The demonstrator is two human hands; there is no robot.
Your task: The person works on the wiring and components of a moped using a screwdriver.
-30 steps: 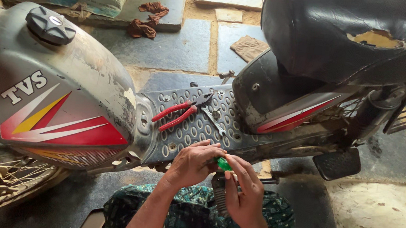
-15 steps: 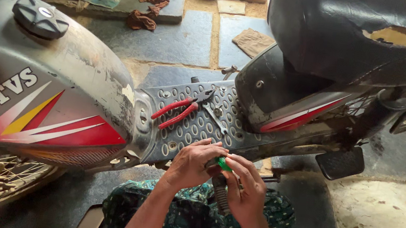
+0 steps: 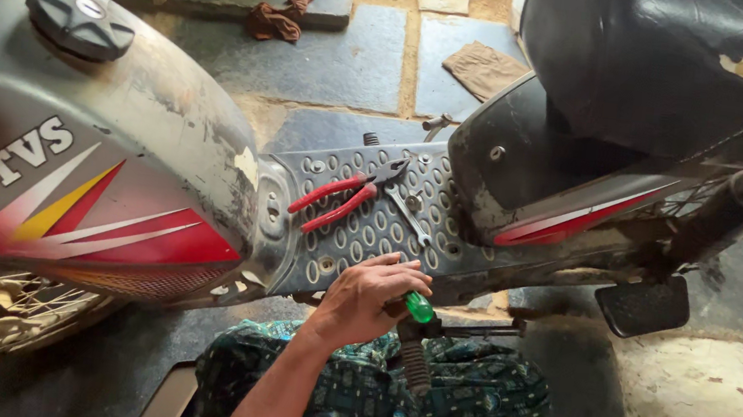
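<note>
Slippage risk: left hand (image 3: 364, 298), fingers curled around green screwdriver handle (image 3: 419, 307) beside footboard (image 3: 369, 236), works unaided, right hand unseen, so tool may cam out.

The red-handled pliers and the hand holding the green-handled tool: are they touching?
Apart. The head view shows the red-handled pliers lying on the perforated footboard, with bare plate between them and the left hand gripping the green-handled tool.
</note>
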